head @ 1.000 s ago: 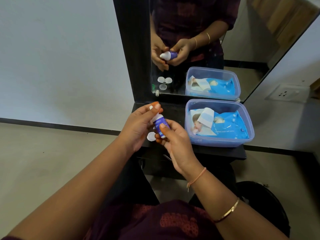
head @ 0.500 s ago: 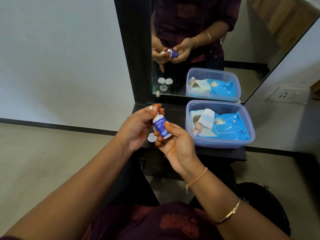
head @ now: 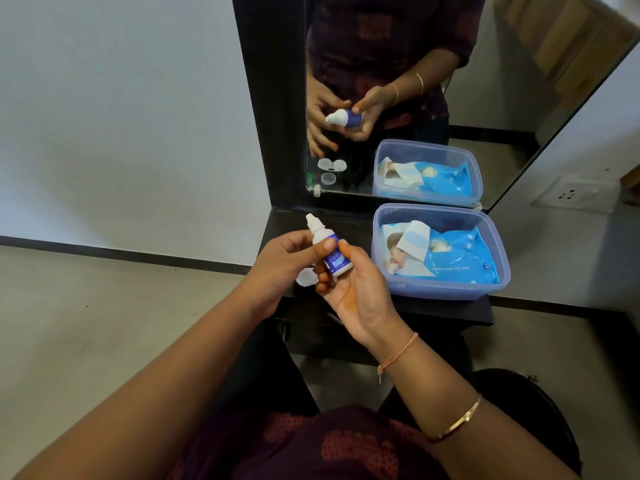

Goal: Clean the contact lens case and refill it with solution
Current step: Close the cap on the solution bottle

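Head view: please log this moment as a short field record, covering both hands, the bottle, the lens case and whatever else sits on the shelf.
right hand: grips the solution bottle by its body
left hand: thumb on the bottle's upper part, fingers curled beside it
bottle pose: tilted, white tip up and away from the person
lens case: on the black shelf, mostly hidden under the hands
plastic tub: on the shelf to the right, holds a blue wet wipes pack

The bottle (head: 330, 258) was held above the shelf (head: 450, 312), the left hand (head: 277, 271) at its nine o'clock and the right hand (head: 360, 292) at its five. The lens case (head: 305, 278) lay on the shelf beneath them. A tub (head: 446, 289) holding a wipes pack (head: 460, 258) stood at three o'clock, and the mirror (head: 502, 81) at twelve.
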